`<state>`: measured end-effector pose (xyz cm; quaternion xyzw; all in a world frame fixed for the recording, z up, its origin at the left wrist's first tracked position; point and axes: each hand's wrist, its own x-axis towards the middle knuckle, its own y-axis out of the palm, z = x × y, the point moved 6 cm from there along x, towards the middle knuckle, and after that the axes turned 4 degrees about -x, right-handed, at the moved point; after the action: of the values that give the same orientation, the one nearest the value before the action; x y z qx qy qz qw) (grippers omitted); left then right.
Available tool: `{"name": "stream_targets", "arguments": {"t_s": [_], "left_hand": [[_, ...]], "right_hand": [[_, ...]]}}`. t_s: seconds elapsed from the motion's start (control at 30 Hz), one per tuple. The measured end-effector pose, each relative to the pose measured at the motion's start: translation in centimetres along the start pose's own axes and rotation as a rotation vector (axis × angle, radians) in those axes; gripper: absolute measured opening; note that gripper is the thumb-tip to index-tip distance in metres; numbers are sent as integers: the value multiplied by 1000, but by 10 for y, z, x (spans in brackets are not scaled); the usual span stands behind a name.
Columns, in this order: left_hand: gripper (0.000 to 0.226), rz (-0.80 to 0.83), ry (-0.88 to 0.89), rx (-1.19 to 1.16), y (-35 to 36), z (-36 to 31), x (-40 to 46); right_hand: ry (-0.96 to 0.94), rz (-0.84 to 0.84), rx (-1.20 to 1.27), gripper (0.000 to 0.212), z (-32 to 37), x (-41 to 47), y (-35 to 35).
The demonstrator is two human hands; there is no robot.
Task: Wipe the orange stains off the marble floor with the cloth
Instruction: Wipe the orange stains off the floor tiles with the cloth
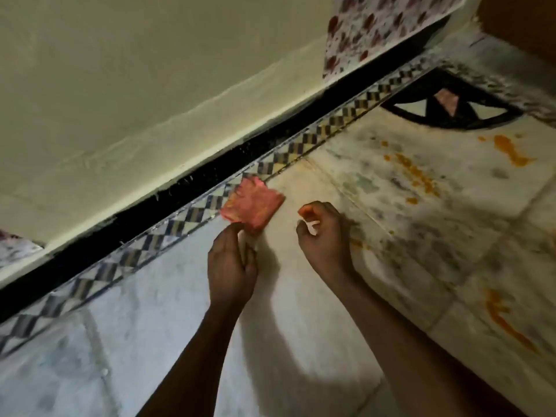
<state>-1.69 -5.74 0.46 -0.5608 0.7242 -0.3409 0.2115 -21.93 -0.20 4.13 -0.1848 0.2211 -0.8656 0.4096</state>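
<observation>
A small pink-orange cloth point(254, 206) is held up over the marble floor point(301, 296), partly across the checkered border strip. My left hand point(231, 266) pinches its near corner between thumb and fingers. My right hand point(323, 233) hovers just right of the cloth with fingers curled and orange-stained fingertips; a small white scrap seems to sit between them. Orange stains lie on the floor to the right: a dotted trail point(416, 176), a smear point(511, 152) near the black inlay, and a long streak point(505, 323) at the lower right.
A checkered tile border point(126, 260) and a black skirting point(150, 206) run diagonally below the cream wall point(135, 85). A floral fabric point(376, 28) hangs at the top right. A black-outlined inlay pattern point(445, 109) sits in the floor's far corner.
</observation>
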Motion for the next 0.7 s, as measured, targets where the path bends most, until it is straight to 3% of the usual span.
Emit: {"name": "stream_targets", "arguments": {"t_s": [0.13,0.3,0.37,0.43,0.5,0.57,0.7], "left_hand": [[65,-4,-9,305,26,43,0],[66,-34,-32,340,35,52,2],[66,-6,-42,338,35,54,3],[63,-3,-44,333,36,52,2],[62,-17,-63,312,37,53,4],[65,6,-52,335,37,53,4],[65,12,-45,328,36,56,3]], "right_hand": [[-202,103,-230,35,-2,30,65],[-362,473,-621,74,-8,57,158],[-321,549,-765,85,-18,48,168],[-239,588,-821,83,-24,20,162],[-175,566,-854,80,-31,-12,147],[-117,430,-873,78,-40,-28,119],[202,215,-836,72,-76,42,91]]}}
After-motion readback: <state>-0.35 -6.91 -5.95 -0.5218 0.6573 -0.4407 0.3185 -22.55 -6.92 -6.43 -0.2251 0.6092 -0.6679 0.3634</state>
